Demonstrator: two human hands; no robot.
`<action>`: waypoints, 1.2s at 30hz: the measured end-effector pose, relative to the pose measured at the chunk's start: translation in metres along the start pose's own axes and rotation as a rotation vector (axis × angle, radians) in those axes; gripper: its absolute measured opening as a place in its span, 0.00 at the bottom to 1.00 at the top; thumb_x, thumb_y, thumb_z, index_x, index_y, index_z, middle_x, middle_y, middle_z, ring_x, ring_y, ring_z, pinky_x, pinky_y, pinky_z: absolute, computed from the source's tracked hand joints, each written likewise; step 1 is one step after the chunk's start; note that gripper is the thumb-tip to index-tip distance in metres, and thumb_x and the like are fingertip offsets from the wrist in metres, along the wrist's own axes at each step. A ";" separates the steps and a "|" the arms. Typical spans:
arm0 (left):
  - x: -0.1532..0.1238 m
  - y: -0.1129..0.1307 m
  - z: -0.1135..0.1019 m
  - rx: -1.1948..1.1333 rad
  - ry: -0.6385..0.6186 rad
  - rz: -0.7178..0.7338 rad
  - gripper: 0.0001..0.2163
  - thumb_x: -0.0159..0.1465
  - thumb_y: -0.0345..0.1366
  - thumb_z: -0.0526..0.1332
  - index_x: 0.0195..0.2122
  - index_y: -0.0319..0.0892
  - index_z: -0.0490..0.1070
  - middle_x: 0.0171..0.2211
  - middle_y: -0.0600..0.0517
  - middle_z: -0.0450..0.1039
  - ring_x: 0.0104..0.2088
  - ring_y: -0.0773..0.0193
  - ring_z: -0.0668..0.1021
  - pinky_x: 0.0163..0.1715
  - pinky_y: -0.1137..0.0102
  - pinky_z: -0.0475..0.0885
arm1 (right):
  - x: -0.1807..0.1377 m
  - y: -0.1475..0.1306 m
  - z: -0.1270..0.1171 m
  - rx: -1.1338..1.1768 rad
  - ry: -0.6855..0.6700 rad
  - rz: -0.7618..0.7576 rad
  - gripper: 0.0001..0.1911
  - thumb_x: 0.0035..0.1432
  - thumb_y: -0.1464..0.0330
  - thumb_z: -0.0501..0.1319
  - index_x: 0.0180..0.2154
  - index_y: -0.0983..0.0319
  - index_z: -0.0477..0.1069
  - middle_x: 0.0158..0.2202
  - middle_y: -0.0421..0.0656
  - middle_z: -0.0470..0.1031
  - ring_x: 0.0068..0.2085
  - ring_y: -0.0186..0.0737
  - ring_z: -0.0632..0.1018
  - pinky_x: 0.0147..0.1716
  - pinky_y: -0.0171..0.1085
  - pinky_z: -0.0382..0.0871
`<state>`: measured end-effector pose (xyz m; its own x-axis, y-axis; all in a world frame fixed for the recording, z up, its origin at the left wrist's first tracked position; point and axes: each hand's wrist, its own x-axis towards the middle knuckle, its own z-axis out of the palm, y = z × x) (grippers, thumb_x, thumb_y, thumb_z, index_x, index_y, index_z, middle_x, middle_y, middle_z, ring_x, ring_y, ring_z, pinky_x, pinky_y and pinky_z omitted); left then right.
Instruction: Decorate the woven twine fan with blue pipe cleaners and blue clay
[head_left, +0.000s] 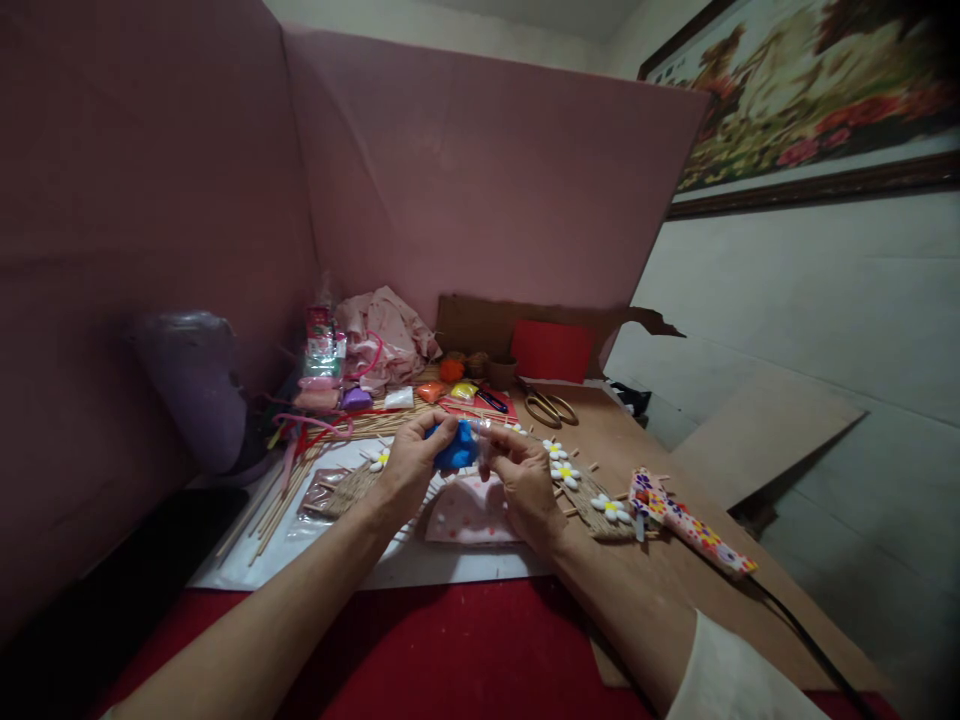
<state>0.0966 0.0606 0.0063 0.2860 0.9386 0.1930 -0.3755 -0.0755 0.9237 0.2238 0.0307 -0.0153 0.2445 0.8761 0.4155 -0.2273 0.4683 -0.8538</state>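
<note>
Between both hands, above the work surface, is a small clear packet of blue clay [455, 447]. My left hand [415, 462] pinches its left side with thumb and fingers. On the packet's right, clear end, my right hand [523, 478] has its fingers closed. Just below the hands lies a white cloth piece with pinkish dots [469, 512]. Behind and beside it curves a twine-wrapped band [600, 524] with short sticks poking out. White flowers with yellow centres [611, 508] sit on that band. Part of the band is hidden by my hands.
A glue gun with a flower-patterned cover [697, 530] lies right, its cord trailing to the front edge. Scissors [551, 405], an orange packet [431, 391], a yellow packet [465, 393] and thin sticks [274, 505] lie behind. A purple object [199, 390] stands left.
</note>
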 end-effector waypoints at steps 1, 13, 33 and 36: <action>0.000 0.000 0.000 0.009 0.008 -0.002 0.14 0.50 0.45 0.67 0.25 0.40 0.67 0.18 0.58 0.63 0.16 0.75 0.65 0.13 0.79 0.60 | 0.000 0.001 0.000 -0.009 -0.012 -0.002 0.12 0.44 0.73 0.63 0.34 0.58 0.79 0.22 0.37 0.71 0.20 0.28 0.66 0.19 0.30 0.61; -0.001 0.004 0.000 0.109 0.062 0.005 0.16 0.49 0.45 0.67 0.24 0.39 0.64 0.18 0.59 0.60 0.16 0.76 0.63 0.13 0.81 0.59 | -0.002 -0.004 0.001 -0.054 -0.136 0.094 0.06 0.46 0.71 0.63 0.31 0.59 0.77 0.18 0.35 0.68 0.19 0.29 0.67 0.15 0.28 0.62; 0.000 0.004 0.002 0.059 0.049 -0.044 0.17 0.49 0.46 0.67 0.25 0.40 0.63 0.17 0.60 0.61 0.15 0.76 0.63 0.12 0.80 0.59 | 0.000 0.006 -0.001 0.150 -0.133 0.202 0.09 0.42 0.67 0.68 0.30 0.59 0.76 0.18 0.34 0.66 0.18 0.27 0.64 0.16 0.28 0.57; 0.001 0.001 0.000 0.055 0.068 -0.051 0.17 0.48 0.47 0.67 0.25 0.40 0.64 0.17 0.59 0.62 0.15 0.75 0.64 0.13 0.80 0.60 | 0.001 0.006 -0.002 0.101 -0.168 0.148 0.06 0.44 0.67 0.67 0.28 0.60 0.73 0.18 0.34 0.65 0.19 0.27 0.64 0.17 0.28 0.59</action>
<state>0.0967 0.0610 0.0078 0.2426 0.9622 0.1239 -0.3125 -0.0434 0.9489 0.2243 0.0345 -0.0199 0.0431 0.9389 0.3414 -0.3444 0.3347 -0.8771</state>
